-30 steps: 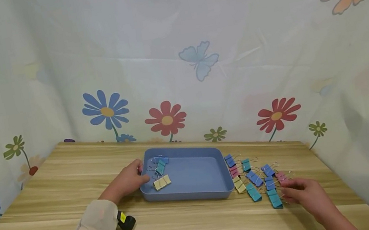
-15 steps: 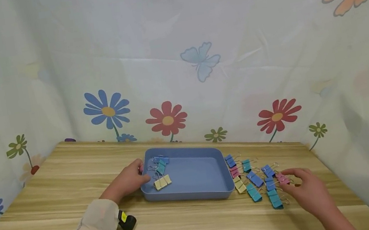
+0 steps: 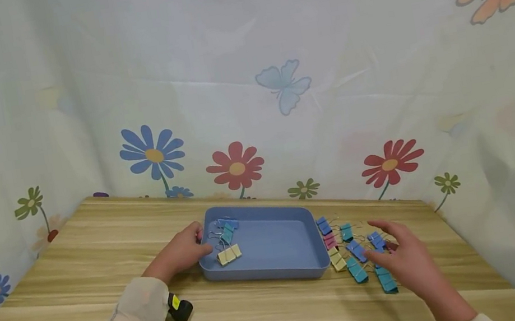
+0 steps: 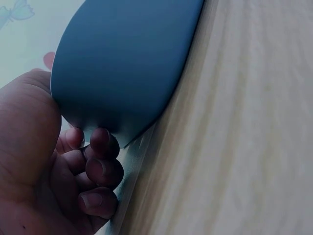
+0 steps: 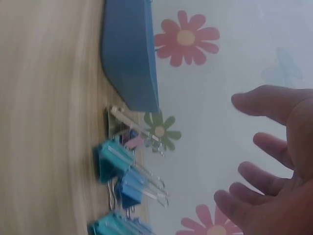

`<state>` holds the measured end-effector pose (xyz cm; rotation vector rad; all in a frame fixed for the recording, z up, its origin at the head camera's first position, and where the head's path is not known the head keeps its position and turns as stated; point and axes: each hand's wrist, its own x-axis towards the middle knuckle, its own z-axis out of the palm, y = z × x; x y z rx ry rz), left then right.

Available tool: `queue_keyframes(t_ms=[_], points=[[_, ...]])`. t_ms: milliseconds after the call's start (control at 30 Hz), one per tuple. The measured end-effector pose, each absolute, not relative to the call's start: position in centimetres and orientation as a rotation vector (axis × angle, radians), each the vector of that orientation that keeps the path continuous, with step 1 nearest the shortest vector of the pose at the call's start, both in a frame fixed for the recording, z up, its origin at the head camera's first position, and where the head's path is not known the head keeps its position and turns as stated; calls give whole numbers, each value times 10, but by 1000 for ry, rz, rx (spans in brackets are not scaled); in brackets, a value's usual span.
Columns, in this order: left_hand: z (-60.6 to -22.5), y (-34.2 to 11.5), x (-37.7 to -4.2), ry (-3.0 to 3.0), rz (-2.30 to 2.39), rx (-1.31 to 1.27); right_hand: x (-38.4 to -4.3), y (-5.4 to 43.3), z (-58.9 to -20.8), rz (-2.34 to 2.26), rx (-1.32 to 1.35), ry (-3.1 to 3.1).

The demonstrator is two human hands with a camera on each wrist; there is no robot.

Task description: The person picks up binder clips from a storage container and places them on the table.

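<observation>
My left hand (image 3: 178, 256) grips the left end of a blue tray (image 3: 275, 237), thumb over the rim; the left wrist view shows the other fingers curled against its outer wall (image 4: 117, 63). Inside, at the left, lie a blue binder clip (image 3: 231, 224), a teal binder clip (image 3: 227, 235) and a yellow binder clip (image 3: 229, 254). My right hand (image 3: 415, 262), thumb and fingers spread and holding nothing, hovers over several binder clips right of the tray. Among them are a teal clip (image 3: 386, 280), a blue clip (image 3: 357, 250) and a yellow clip (image 3: 337, 259). The hand partly hides a pink clip.
The wooden table (image 3: 273, 317) ends at the back against a white curtain (image 3: 223, 75) printed with flowers and butterflies. A black device with a yellow mark (image 3: 180, 309) is at my left wrist.
My right hand touched the clips at the far right, then let go, rose and moved left with its fingers spreading. My left hand has kept its grip on the tray.
</observation>
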<state>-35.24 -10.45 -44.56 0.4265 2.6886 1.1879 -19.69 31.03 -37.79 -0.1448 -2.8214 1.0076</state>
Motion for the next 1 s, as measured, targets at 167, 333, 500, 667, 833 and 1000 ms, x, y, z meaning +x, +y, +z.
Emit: queue_keyframes(t_ms=[167,333,500,667,833,1000], points=[[-446,-104,-352,2693,1179,425,-202,304,-377,1256,-106,-2755],[-445,-104,-352,2697,1167,430,-205,293,-375,1479,-71,-2659],[-446,-104,-353,2699,1165,433,-210,283,-376,1674,46,-2550],[-448,-105,-354,2704,1161,435,-218,271,-379,1797,140,-2466],[-449,-105,-355,2702,1163,442,-230,260,-385,1943,255,-2363],[-449,-105,-355,2709,1168,480,-242,249,-390,2022,306,-2330]])
